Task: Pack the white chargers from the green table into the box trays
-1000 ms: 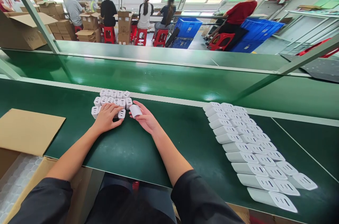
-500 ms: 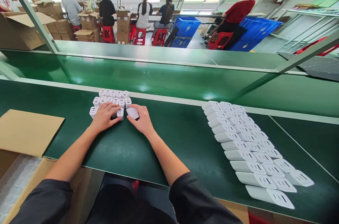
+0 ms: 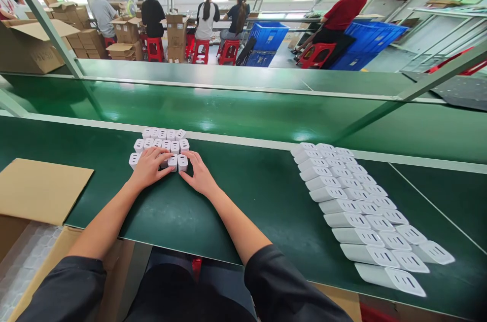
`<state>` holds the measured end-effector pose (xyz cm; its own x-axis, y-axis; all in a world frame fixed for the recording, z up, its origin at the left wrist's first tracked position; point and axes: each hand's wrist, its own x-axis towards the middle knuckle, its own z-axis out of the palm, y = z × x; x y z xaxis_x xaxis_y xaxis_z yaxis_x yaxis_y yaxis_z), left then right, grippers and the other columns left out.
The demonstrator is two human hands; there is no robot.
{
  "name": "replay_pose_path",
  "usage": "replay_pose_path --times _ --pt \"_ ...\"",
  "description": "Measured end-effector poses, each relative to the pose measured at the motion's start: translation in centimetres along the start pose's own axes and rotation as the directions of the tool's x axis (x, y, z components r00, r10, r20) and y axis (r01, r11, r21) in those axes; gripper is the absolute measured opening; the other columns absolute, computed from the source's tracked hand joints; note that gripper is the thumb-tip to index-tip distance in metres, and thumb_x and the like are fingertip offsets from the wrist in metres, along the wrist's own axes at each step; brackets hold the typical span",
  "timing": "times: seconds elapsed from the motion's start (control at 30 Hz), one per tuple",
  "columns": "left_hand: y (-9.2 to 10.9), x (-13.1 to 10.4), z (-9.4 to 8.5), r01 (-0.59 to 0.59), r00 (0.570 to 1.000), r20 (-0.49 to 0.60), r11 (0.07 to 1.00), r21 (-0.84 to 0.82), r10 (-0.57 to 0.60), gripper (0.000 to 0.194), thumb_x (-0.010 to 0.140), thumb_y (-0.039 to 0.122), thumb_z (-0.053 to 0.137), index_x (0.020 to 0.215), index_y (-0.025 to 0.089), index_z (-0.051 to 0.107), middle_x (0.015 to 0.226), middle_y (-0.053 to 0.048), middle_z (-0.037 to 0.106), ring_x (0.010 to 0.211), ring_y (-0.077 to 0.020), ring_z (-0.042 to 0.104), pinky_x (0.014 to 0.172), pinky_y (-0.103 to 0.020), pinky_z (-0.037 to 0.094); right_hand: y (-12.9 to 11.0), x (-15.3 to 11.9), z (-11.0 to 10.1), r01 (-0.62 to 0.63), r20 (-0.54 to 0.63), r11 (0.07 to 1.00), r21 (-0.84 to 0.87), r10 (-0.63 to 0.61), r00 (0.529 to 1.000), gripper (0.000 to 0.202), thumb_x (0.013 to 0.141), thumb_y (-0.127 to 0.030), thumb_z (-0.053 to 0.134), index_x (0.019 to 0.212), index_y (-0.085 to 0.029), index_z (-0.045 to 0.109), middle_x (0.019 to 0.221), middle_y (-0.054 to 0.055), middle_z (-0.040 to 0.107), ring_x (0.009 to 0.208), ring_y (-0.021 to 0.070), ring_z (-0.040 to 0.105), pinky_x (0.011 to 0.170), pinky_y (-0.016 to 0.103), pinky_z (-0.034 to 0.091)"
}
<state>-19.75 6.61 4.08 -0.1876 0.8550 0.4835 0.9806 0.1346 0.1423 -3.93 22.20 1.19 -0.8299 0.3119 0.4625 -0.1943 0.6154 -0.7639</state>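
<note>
White two-slot USB chargers (image 3: 162, 134) stand upright in rows at the far side of the green bench, their port faces up. My left hand (image 3: 149, 166) lies over the front row and hides part of it. Its fingers curve behind a charger (image 3: 172, 161) and its thumb rests along the front. At the right end of that row, my right hand (image 3: 200, 175) has thumb and fingers around another upright charger (image 3: 183, 162), which sits against its neighbour. A larger slanted block of similar white chargers (image 3: 353, 200) stands farther right on the bench.
A cardboard flap (image 3: 41, 190) overlaps the bench at left, above an open box with clear plastic trays (image 3: 28, 261). A white rail (image 3: 243, 140) edges the bench's far side. Beyond are several seated people, red stools (image 3: 200, 51), blue crates (image 3: 266, 38) and cartons.
My right hand has turned the tilted charger upright and set it at the right end of the front row. My left hand has stayed nearly still.
</note>
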Motion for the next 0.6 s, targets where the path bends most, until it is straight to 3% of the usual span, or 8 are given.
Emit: replay_pose_path --times 0.2,0.4,0.53,0.6 --pt "0.1 0.0 0.0 0.000 1.000 -0.015 1.000 0.002 0.000 0.036 0.091 0.045 0.062 0.119 0.023 0.066 0.117 -0.009 0.067 0.109 -0.0281 0.058 0.095 -0.043 0.043 0.6 0.1 -0.3 -0.016 -0.107 0.997 -0.073 0.008 0.994 0.058 0.083 -0.024 0.060 0.138 -0.022 0.045 0.141 0.015 0.045 0.129 0.0274 0.049 0.111 0.049 0.041" --pt "-0.7 0.2 -0.7 0.093 0.989 -0.115 0.995 -0.021 -0.094 0.035 0.093 0.048 0.058 0.114 0.023 0.069 0.115 -0.010 0.068 0.107 -0.0275 0.059 0.097 -0.043 0.042 1.5 0.1 0.1 -0.125 -0.014 0.990 -0.072 0.125 0.992 0.066 0.080 -0.019 0.057 0.144 -0.023 0.041 0.151 0.017 0.037 0.110 0.0252 0.062 0.107 0.051 0.045" --pt "-2.1 0.4 -1.2 0.319 0.906 -0.280 0.947 -0.038 -0.317 0.037 0.095 0.047 0.051 0.112 0.020 0.071 0.116 -0.013 0.067 0.112 -0.0305 0.056 0.098 -0.045 0.040 1.3 0.0 0.3 -0.108 0.009 0.992 -0.070 0.109 0.994 0.062 0.081 -0.018 0.055 0.142 -0.023 0.044 0.148 0.015 0.041 0.096 0.0211 0.065 0.102 0.049 0.048" --pt "-2.8 0.3 -1.3 0.403 0.858 -0.303 0.909 -0.105 -0.415 0.039 0.094 0.047 0.050 0.114 0.020 0.070 0.119 -0.013 0.065 0.116 -0.0315 0.053 0.101 -0.046 0.038 1.2 0.0 0.3 -0.109 0.011 0.992 -0.062 0.110 0.994 0.060 0.083 -0.019 0.055 0.141 -0.024 0.045 0.147 0.015 0.042 0.093 0.0200 0.065 0.100 0.047 0.049"
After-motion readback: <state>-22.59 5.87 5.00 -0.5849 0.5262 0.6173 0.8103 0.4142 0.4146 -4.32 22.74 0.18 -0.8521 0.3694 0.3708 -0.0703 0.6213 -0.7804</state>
